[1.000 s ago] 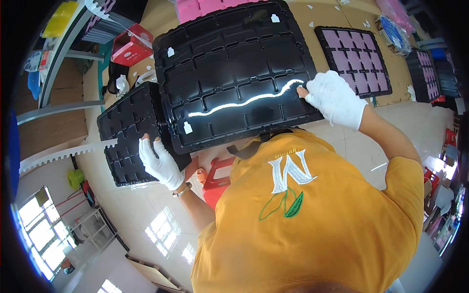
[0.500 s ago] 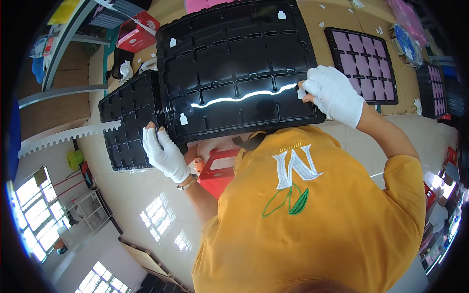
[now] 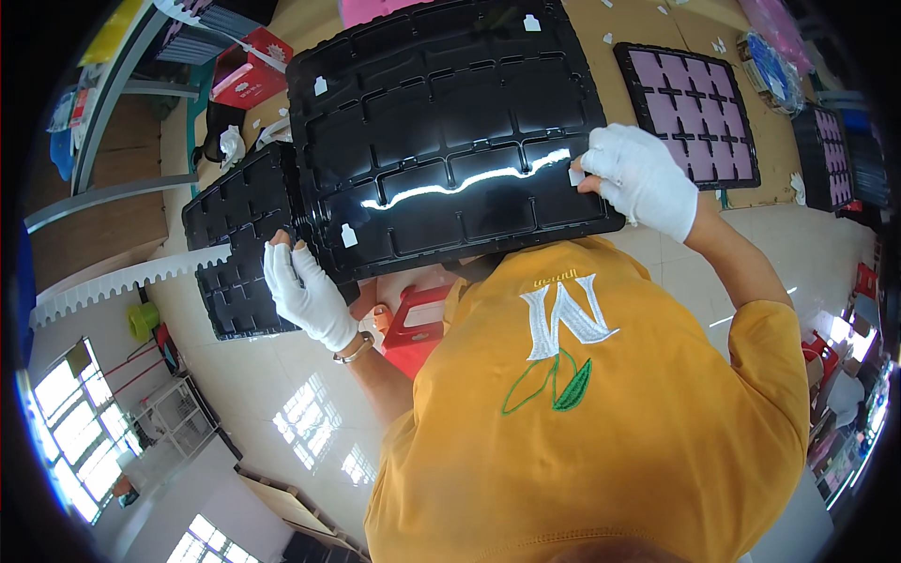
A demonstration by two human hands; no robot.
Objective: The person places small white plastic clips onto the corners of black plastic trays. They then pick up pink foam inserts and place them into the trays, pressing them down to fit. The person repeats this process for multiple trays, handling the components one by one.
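A large shiny black plastic tray (image 3: 441, 113) with molded compartments lies in front of me. Small white bottle-shaped stickers sit on it: one at the upper left (image 3: 321, 85), one at the upper right (image 3: 532, 23), one at the lower left (image 3: 350, 235). My right hand (image 3: 643, 178), in a white glove with bare fingertips, pinches another white sticker (image 3: 576, 175) at the tray's lower right. My left hand (image 3: 310, 291), gloved likewise, is open with fingers apart, by the edge of a second black tray (image 3: 239, 235). I see nothing held in it.
A white toothed strip (image 3: 131, 281) reaches in from the left. A tray with pink-purple inserts (image 3: 694, 117) lies on the cardboard-covered table to the right. A red box (image 3: 251, 70) stands at the upper left; a red stool (image 3: 418, 324) is below the tray's edge.
The view has shifted slightly. My left hand has moved a little left and down. My right hand stays at the sticker on the tray's lower right.
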